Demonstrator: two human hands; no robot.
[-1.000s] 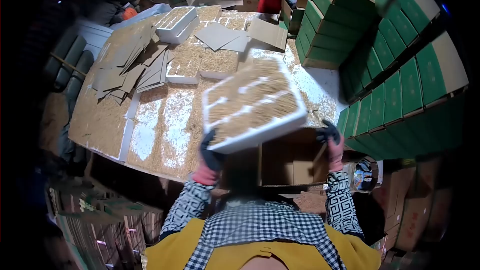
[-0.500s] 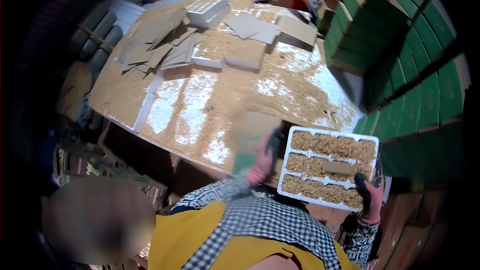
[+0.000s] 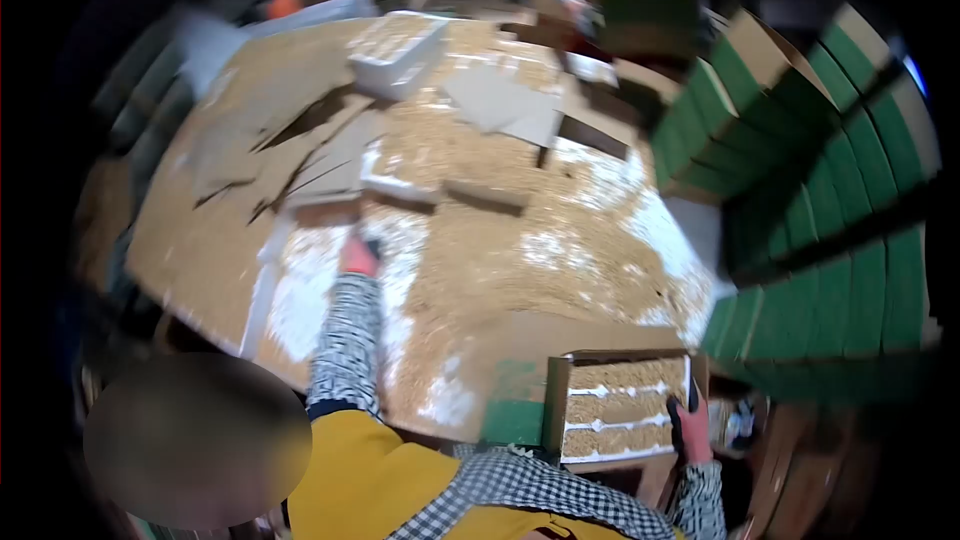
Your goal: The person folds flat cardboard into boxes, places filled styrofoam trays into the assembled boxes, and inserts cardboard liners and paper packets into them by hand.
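A white foam tray (image 3: pixel 600 426) with rows of brown shavings sits inside an open cardboard box (image 3: pixel 556 410) at the table's near edge. My right hand (image 3: pixel 692 428), in a pink and dark glove, grips the tray's right edge beside the box wall. Stretched forward across the table is my left hand (image 3: pixel 360 257), in the same kind of glove. It is just short of a pile of loose cardboard sheets (image 3: pixel 335 165). Motion smears its fingers, and I cannot make out anything in them.
Shavings and white patches cover the table (image 3: pixel 470 280). Another white foam tray (image 3: pixel 400 65) stands at the back, near flat grey sheets (image 3: pixel 500 105). Green cartons (image 3: pixel 740 130) are stacked along the right. Across the table, a co-worker's sleeve (image 3: pixel 570 0) shows beside a green box (image 3: pixel 645 15).
The foam tray has gone down into the cardboard box. My left hand has left the box area and moved far to the left and forward; the right stays at the tray's edge.
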